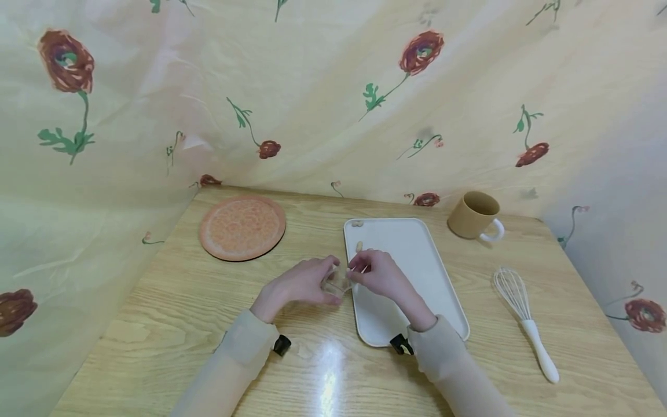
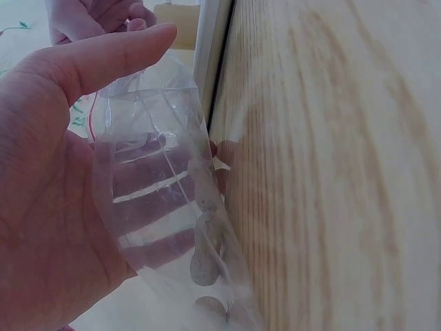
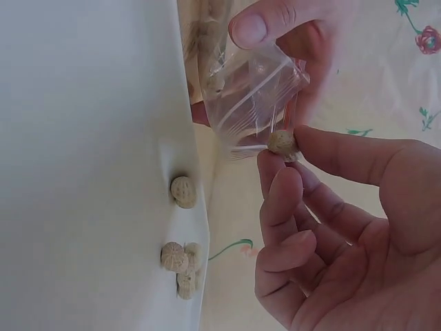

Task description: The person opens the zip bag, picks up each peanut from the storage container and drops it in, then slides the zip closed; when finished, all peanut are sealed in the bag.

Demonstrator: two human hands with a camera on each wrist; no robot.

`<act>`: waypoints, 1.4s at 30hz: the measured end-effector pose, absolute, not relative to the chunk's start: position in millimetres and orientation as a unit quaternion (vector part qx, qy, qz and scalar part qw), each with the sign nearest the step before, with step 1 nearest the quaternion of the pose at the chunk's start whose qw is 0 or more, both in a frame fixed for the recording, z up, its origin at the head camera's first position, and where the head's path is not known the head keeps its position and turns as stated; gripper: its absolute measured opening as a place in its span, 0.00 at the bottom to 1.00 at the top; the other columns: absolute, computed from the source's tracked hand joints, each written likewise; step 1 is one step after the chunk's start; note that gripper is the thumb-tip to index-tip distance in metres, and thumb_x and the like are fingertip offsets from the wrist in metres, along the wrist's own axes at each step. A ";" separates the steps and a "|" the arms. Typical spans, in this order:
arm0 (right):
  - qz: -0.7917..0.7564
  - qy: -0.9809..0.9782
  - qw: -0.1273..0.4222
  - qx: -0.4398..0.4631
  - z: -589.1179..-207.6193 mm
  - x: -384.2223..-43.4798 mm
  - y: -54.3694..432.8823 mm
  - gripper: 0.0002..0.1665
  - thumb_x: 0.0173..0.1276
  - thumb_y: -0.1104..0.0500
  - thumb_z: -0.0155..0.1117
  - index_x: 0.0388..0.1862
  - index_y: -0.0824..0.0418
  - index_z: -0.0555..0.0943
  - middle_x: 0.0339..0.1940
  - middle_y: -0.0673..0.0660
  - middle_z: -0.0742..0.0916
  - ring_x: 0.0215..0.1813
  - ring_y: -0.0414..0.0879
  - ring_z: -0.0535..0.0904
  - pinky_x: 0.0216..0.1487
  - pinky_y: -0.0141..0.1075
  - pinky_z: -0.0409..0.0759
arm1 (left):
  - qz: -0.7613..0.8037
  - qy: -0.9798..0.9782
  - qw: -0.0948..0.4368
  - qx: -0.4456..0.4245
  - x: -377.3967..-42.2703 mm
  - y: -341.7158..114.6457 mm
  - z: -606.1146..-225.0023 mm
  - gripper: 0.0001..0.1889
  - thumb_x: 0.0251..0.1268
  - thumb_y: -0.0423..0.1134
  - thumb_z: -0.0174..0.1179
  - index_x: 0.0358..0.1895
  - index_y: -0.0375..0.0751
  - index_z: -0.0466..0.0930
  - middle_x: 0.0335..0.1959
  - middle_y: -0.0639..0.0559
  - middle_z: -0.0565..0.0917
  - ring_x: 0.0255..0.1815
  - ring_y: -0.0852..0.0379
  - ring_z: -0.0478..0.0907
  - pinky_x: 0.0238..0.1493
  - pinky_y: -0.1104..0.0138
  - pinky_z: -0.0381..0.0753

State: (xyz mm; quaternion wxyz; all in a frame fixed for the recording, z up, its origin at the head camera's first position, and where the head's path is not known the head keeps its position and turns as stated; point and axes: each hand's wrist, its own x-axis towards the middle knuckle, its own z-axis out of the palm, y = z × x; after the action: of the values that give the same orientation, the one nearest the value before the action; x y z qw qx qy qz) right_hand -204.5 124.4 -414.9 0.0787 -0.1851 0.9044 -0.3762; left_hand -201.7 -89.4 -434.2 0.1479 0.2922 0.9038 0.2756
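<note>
My left hand (image 1: 307, 282) holds a clear zip bag (image 3: 251, 96) at the left edge of the white tray (image 1: 417, 266), its thumb and fingers curved round the plastic. Inside the bag, several peanuts (image 2: 205, 255) lie along its lower side, near the wooden tabletop. My right hand (image 1: 383, 275) pinches one peanut (image 3: 282, 143) between thumb and fingertips at the bag's mouth. Other peanuts (image 3: 183, 192) rest on the tray along its left side, with a small cluster (image 1: 357, 223) at the far left corner.
A round orange-patterned mat (image 1: 243, 227) lies at the back left. Behind the tray's right side stands a tan mug (image 1: 471, 217) with a white handle. A white-handled whisk (image 1: 528, 324) lies to the right. Floral cloth (image 1: 323, 98) hangs behind the table.
</note>
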 end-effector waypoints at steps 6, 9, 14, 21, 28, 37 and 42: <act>-0.386 0.900 0.079 -0.188 -411.6 -202.0 122.3 0.05 0.64 0.63 0.71 0.36 0.64 0.85 0.28 0.52 0.84 0.31 0.44 0.78 0.32 0.37 0.76 | 0.280 0.901 0.151 0.294 -202.2 -88.6 -432.7 0.41 0.56 0.54 0.72 0.70 0.41 0.65 0.52 0.48 0.81 0.50 0.54 0.77 0.50 0.59 0.76; -0.386 0.900 0.079 -0.188 -410.7 -201.4 121.7 0.04 0.65 0.62 0.71 0.36 0.63 0.85 0.28 0.51 0.83 0.31 0.44 0.77 0.32 0.36 0.76 | 0.281 0.901 0.155 0.291 -202.4 -88.3 -432.5 0.41 0.57 0.54 0.72 0.70 0.41 0.64 0.52 0.50 0.81 0.51 0.54 0.78 0.51 0.59 0.76; -0.382 0.900 0.073 -0.197 -410.5 -201.0 122.1 0.04 0.65 0.62 0.70 0.36 0.63 0.85 0.29 0.51 0.83 0.31 0.44 0.77 0.33 0.36 0.75 | 0.276 0.904 0.155 0.288 -202.9 -88.1 -433.6 0.42 0.57 0.55 0.72 0.70 0.42 0.64 0.52 0.49 0.81 0.50 0.54 0.77 0.51 0.59 0.76; -0.378 0.899 0.068 -0.210 -411.6 -200.1 122.7 0.04 0.65 0.62 0.70 0.36 0.63 0.85 0.29 0.51 0.83 0.32 0.44 0.76 0.35 0.37 0.75 | 0.275 0.904 0.153 0.288 -202.5 -88.2 -433.9 0.42 0.57 0.55 0.72 0.70 0.41 0.64 0.53 0.46 0.80 0.50 0.53 0.78 0.50 0.58 0.76; -0.376 0.898 0.074 -0.214 -409.2 -199.2 124.2 0.06 0.65 0.62 0.70 0.37 0.64 0.85 0.29 0.51 0.83 0.33 0.45 0.77 0.36 0.37 0.76 | 0.281 0.902 0.150 0.292 -201.6 -87.8 -432.9 0.41 0.57 0.54 0.72 0.69 0.41 0.65 0.52 0.46 0.81 0.49 0.53 0.78 0.50 0.58 0.76; -0.377 0.896 0.079 -0.220 -408.9 -201.9 128.3 0.07 0.65 0.62 0.70 0.39 0.64 0.85 0.29 0.51 0.84 0.32 0.47 0.78 0.34 0.37 0.76 | 0.276 0.904 0.150 0.290 -201.3 -88.2 -432.5 0.40 0.57 0.53 0.72 0.69 0.42 0.64 0.52 0.45 0.80 0.50 0.52 0.77 0.50 0.57 0.76; -0.375 0.901 0.071 -0.207 -405.1 -204.9 134.2 0.07 0.66 0.61 0.69 0.39 0.64 0.85 0.29 0.52 0.85 0.33 0.46 0.79 0.35 0.38 0.77 | 0.275 0.905 0.152 0.286 -201.1 -87.5 -433.4 0.41 0.58 0.54 0.72 0.70 0.41 0.64 0.52 0.47 0.80 0.49 0.54 0.77 0.50 0.58 0.76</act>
State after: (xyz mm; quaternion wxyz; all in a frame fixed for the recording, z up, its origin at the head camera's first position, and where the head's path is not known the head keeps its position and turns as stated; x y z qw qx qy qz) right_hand -204.9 134.2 -405.1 0.0710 -0.2073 0.9006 -0.3754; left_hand -201.1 -87.5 -433.4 0.1523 0.2864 0.9050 0.2754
